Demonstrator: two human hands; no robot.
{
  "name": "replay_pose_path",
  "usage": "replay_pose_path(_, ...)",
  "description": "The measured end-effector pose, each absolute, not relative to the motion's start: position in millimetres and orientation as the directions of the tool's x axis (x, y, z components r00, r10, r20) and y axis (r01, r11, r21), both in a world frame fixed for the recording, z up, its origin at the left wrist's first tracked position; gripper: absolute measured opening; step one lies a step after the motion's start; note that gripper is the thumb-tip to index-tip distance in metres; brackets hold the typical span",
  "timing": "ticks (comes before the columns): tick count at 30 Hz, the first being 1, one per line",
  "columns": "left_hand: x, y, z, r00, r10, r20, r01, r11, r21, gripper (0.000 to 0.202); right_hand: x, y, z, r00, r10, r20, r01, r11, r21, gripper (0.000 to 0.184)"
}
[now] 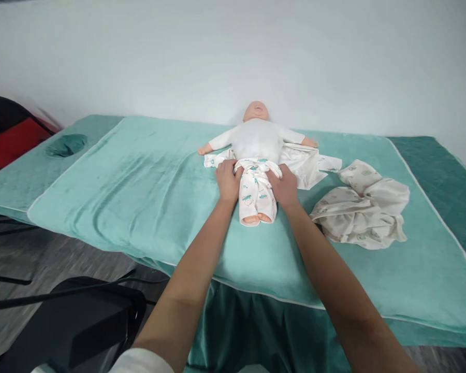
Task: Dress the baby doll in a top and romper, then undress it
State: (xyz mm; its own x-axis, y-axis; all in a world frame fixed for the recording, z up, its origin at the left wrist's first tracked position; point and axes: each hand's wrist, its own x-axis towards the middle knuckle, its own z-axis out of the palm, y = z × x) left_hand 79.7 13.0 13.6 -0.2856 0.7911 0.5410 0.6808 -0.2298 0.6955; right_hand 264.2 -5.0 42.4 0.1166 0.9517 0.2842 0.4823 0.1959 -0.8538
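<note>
A baby doll (257, 139) with a white cloth torso lies on its back, its arms spread and its head toward the wall. Printed white baby pants (255, 194) cover its legs, with the feet just showing at the cuffs. My left hand (228, 181) grips the waistband at the doll's hip on the left. On the other hip, my right hand (283, 185) has its fingers closed on the same waistband. Under the doll's torso, a white baby shirt (305, 163) is spread out, its sleeves showing at both sides.
A crumpled printed cloth (359, 207) lies right of the doll on the green bed cover (147, 171). The bed has a face hole (67, 145) at its left end. A black chair (73, 321) stands at the lower left, and a red and black chair (11, 134) behind.
</note>
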Motion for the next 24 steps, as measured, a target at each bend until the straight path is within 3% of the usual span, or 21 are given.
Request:
replay_pose_path(17, 80, 25, 15, -0.283, 0.780, 0.558, 0.657, -0.266, 0.706, 0.007, 266, 18, 35, 0.199, 0.922, 0.332, 0.578, 0.163, -0.799, 0.030)
replay_pose_path(24, 88, -31, 27, -0.211, 0.822, 0.529, 0.627, -0.301, 0.718, 0.023, 269, 17, 34, 0.170, 0.933, 0.319, 0.553, 0.178, -0.814, 0.025)
